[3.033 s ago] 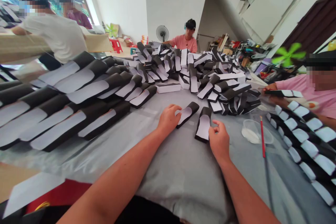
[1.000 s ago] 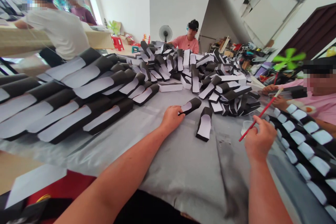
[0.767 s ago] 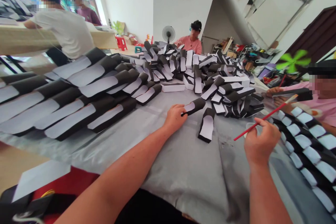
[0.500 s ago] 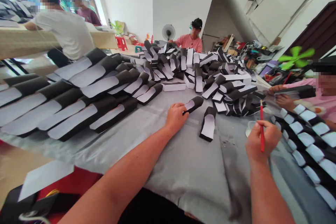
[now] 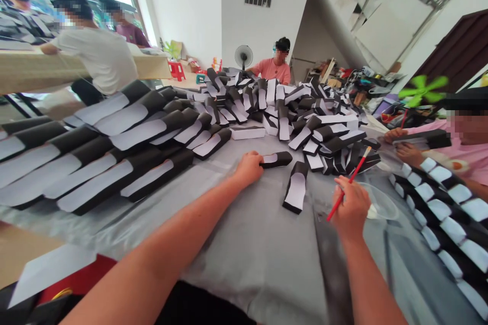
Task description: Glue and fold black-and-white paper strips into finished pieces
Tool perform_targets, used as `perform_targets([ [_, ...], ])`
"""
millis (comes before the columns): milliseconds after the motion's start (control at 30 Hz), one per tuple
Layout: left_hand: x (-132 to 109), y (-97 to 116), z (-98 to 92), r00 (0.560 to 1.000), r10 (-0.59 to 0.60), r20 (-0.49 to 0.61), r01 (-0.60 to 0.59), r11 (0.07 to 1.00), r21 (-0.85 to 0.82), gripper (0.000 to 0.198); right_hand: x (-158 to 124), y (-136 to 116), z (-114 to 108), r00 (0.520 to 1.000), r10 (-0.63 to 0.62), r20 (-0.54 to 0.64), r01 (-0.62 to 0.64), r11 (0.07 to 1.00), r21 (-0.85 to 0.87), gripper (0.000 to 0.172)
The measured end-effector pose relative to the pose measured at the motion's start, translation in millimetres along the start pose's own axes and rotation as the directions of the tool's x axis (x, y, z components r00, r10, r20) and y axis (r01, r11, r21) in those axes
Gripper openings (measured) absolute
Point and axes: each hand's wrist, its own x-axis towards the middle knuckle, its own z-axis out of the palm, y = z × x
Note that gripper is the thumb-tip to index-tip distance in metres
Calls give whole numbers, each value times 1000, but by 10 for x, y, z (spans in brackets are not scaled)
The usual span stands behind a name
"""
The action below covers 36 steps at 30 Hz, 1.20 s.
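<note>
Left hand [image 5: 248, 168] at the near middle of the grey-covered desk [image 5: 251, 269], fingers [image 5: 255, 159] closed over one end of a black-and-white card piece [image 5: 277, 159], the piece lying on its side and apparently pinned there to keep it steady. Right hand [image 5: 353, 208] just to the right, fingers wrapped around a thin red stick [image 5: 359, 168], gripped pen-fashion on a slant, probably for fine control of its tip. Close beside that hand, a clear plastic tub [image 5: 382, 204] with something white inside, within easy reach of the stick. Between the hands, a second card piece [image 5: 296, 188], white face up, dark end pointing far, seemingly set apart from the rest for handling. Beyond it, a loose heap of similar pieces [image 5: 305, 129] across the far middle of the desk. On the left, long overlapping rows of larger pieces [image 5: 95, 155], and on the right, a neat overlapping row [image 5: 438, 208], both fanned so that each white face stays showing, perhaps to keep the pieces from sticking together. Farther right, a co-worker's hand [image 5: 394, 135] on a dark piece [image 5: 421, 138]. Across the desk, a person in a pink shirt [image 5: 272, 70].
</note>
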Motion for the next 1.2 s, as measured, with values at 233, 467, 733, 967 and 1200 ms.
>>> perform_targets([
  [233,767,-110,-367,980,-37,-194,41,999,15,31,-53,14,61,999,-41,-3,41,999,-31,23],
  [467,1236,-57,-674,929,-263,-260,304,944,131,63,-81,43,78,999,-44,18,46,994,-99,24],
  [733,1113,-284,-506,927,-372,-46,368,881,298,46,-88,35,114,998,-67,-2,66,993,-100,26],
  [967,928,-206,-451,983,-172,64,136,917,374,39,-108,7,144,995,-93,35,96,992,-82,25],
  [1200,606,-79,-385,995,-5,104,-24,961,277,45,-103,-28,152,998,-63,19,64,997,-47,23],
])
